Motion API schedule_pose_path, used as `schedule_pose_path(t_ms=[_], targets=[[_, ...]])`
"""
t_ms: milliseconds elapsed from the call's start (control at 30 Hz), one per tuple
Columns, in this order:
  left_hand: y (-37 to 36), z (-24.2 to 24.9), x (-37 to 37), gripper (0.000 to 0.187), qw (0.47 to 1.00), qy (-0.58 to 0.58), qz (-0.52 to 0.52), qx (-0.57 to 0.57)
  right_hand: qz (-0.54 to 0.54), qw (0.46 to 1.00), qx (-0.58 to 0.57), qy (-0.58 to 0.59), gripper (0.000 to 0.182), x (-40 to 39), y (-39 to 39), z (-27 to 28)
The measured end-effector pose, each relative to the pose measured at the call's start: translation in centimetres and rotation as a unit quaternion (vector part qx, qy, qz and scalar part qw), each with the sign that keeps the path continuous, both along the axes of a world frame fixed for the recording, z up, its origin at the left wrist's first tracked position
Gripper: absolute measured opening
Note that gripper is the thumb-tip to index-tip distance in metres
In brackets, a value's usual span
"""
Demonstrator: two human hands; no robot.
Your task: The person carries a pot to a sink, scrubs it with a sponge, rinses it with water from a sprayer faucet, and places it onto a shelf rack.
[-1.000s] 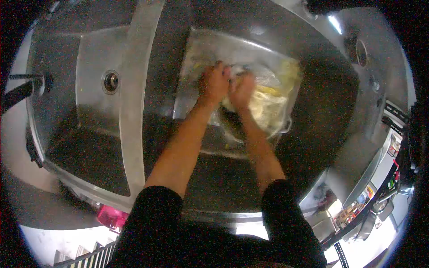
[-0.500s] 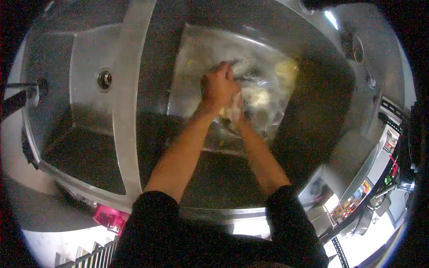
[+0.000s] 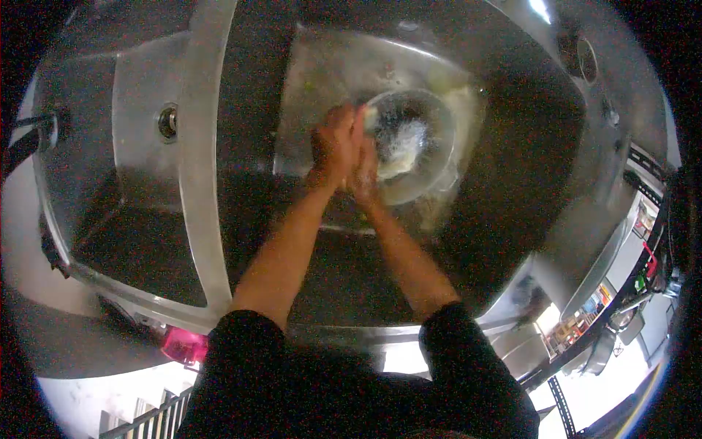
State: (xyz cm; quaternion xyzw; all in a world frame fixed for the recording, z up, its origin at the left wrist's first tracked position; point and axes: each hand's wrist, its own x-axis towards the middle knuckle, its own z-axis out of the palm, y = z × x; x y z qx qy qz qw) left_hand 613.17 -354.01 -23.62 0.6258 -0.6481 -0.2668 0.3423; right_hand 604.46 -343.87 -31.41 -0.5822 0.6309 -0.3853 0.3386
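Both of my hands are pressed together over the right-hand sink basin [image 3: 307, 66], fingers pointing away from me. My left hand [image 3: 335, 146] is closed against my right hand [image 3: 364, 164], and both are slightly blurred. A small pale bit [image 3: 371, 117] shows by the fingertips, but I cannot tell what lies between the palms. Just right of them, a round bowl [image 3: 449, 143] sits on the basin floor, with my fingers overlapping its left rim. Inside the bowl is a whitish, pale yellow mass [image 3: 402, 159] in shiny water.
A metal divider [image 3: 196, 154] separates off a second basin with a drain [image 3: 168, 122]. A dark tap [image 3: 36, 139] reaches in at far left. Below the sink's front edge hangs a pink object [image 3: 186, 345]. Shelves with goods [image 3: 585, 314] stand at lower right.
My joined hands have shifted left, from in front of the bowl to its left side, so its round rim and the pale mass inside now show more fully. The view has shifted slightly.
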Motion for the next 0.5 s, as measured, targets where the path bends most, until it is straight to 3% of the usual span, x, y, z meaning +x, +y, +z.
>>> schedule_pose_path(t_ms=[67, 133, 233, 367, 433, 500], targets=[[-0.4, 0.7, 0.2, 0.020, 0.997, 0.042, -0.027, -0.053, 0.136, 0.985, 0.045, 0.100, 0.053, -4.3, 1.6, 0.1], [-1.4, 4.1, 0.8, 0.020, 0.983, 0.076, -0.066, -0.154, 0.167, 0.958, 0.106, 0.206, 0.051, -9.9, 2.2, 1.0], [-0.6, 2.9, -0.6, 0.018, 0.999, -0.037, -0.009, -0.028, 0.098, 0.937, 0.122, 0.313, 0.048, -12.1, 2.1, 1.7], [-1.2, 4.0, -2.9, 0.018, 0.996, -0.004, -0.048, -0.081, 0.057, 0.984, 0.073, 0.152, 0.044, -3.5, 3.3, -0.1], [-1.8, 3.6, -2.8, 0.019, 0.997, -0.012, -0.049, -0.060, 0.123, 0.985, 0.058, 0.106, 0.042, -1.3, 4.1, 0.1], [-1.8, 3.5, -1.7, 0.015, 0.989, -0.041, -0.107, -0.090, 0.188, 0.972, 0.065, 0.128, 0.040, -3.8, 5.0, 0.9]])
